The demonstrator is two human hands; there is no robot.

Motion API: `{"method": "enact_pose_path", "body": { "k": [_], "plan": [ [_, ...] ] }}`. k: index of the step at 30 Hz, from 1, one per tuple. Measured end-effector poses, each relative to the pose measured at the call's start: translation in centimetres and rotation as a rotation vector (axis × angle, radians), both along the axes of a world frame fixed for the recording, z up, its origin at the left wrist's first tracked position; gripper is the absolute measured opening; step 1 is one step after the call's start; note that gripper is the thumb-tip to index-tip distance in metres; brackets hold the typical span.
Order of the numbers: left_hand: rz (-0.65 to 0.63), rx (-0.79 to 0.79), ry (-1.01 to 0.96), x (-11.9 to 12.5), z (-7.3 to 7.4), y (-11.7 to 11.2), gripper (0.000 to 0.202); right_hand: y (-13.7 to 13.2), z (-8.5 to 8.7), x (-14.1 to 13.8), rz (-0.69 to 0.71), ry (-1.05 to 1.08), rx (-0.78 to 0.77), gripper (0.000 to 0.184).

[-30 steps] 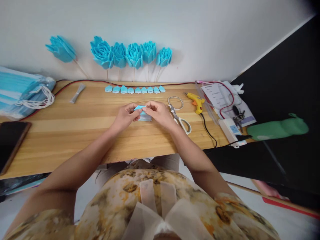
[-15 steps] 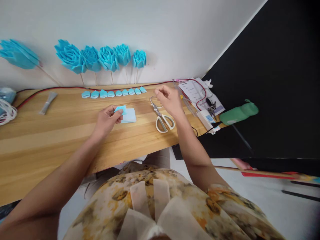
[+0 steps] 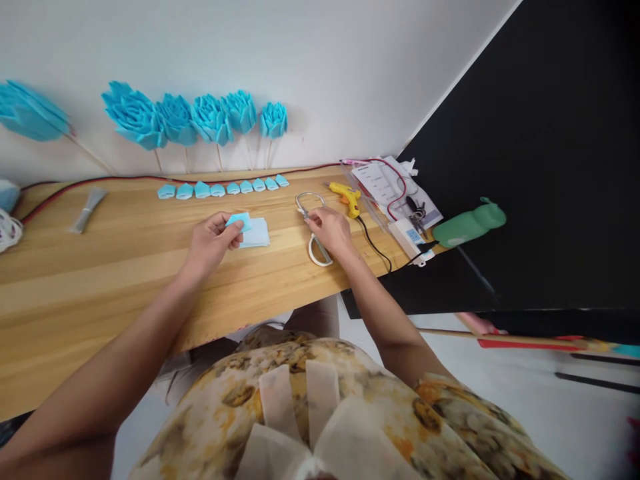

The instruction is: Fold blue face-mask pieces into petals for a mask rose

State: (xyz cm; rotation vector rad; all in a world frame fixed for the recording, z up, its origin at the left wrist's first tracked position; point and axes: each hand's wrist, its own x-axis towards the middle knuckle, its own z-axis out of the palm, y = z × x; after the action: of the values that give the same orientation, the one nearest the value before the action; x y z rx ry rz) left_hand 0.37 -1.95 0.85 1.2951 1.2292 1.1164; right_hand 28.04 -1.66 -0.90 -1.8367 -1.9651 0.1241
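The blue piece was at the left edge of the pale stack, pinched between the left hand's thumb and fingers, which partly hid it. The right hand, fingers curled, covered the middle of the scissors; whether it gripped them I couldn't tell. Beyond lay the glue gun and the paper, its print too small to read. The frame cut off the leftmost flower.
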Motion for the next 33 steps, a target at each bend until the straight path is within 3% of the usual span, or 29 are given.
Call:
{"method": "enact_pose_path", "body": {
  "k": [6, 17, 23, 26, 33],
  "plan": [
    [0.011, -0.008, -0.016, 0.1, 0.5, -0.2, 0.013, 0.8, -0.8, -0.2, -0.06, -0.007, 0.017, 0.016],
    [-0.039, -0.005, 0.01, -0.3, 0.1, -0.1, 0.018, 1.7, -2.3, 0.7, -0.061, 0.257, 0.01, 0.014],
    [-0.069, -0.041, -0.047, -0.1, 0.1, -0.3, 0.017, 1.4, -2.2, 0.9, -0.082, 0.43, 0.051, 0.015],
    [-0.117, -0.06, -0.093, -0.1, -0.1, -0.2, 0.02, 0.3, -1.2, -0.2, 0.011, 0.475, 0.218, 0.021],
    [-0.261, -0.164, -0.128, 0.1, 0.4, -0.6, 0.029, -2.1, 2.1, -5.0, 0.467, 0.243, 0.616, 0.016]
  ]
}}
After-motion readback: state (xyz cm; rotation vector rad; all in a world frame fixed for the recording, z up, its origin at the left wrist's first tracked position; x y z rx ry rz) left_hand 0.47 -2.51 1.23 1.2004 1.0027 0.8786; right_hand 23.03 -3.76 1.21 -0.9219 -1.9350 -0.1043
